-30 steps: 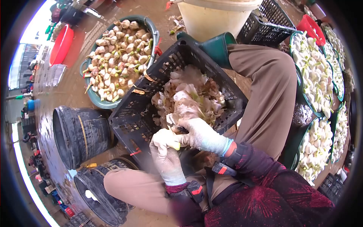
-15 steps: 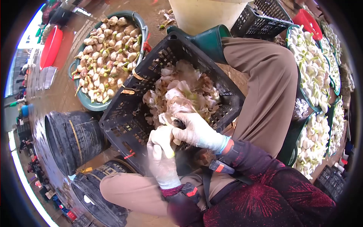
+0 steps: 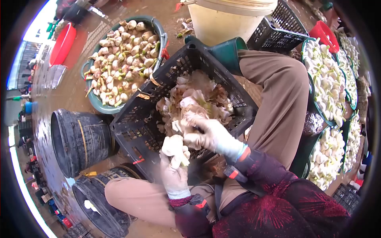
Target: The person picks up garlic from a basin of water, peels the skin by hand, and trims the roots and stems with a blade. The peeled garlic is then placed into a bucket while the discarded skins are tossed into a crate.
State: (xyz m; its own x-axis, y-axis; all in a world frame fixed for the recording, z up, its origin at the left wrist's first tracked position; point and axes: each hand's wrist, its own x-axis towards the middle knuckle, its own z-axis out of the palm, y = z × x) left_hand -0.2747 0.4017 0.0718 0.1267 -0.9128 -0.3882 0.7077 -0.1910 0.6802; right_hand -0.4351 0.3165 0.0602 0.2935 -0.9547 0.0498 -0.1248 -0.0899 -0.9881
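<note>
A white garlic bulb point(image 3: 173, 146) with a short cut stem sits in the gloved fingers of my left hand point(image 3: 174, 180), above the near side of a black plastic crate point(image 3: 133, 133). My right hand point(image 3: 217, 139), also in a whitish glove, is just right of the bulb and apart from it. Its fingers are curled and a little blurred; what they hold, if anything, is hidden. Loose papery garlic skins point(image 3: 198, 99) are piled in the crate beneath and beyond both hands.
A green tub point(image 3: 93, 104) of unpeeled garlic stands at the upper left. Black buckets point(image 3: 85, 139) are on the left. Green basins of white garlic point(image 3: 325, 83) line the right. A cream bucket point(image 3: 222, 25) and another black crate point(image 3: 278, 33) stand at the back.
My right hand has moved away from the bulb, slightly up and right. The bulb now shows more fully in my left hand. The whole view has shifted slightly.
</note>
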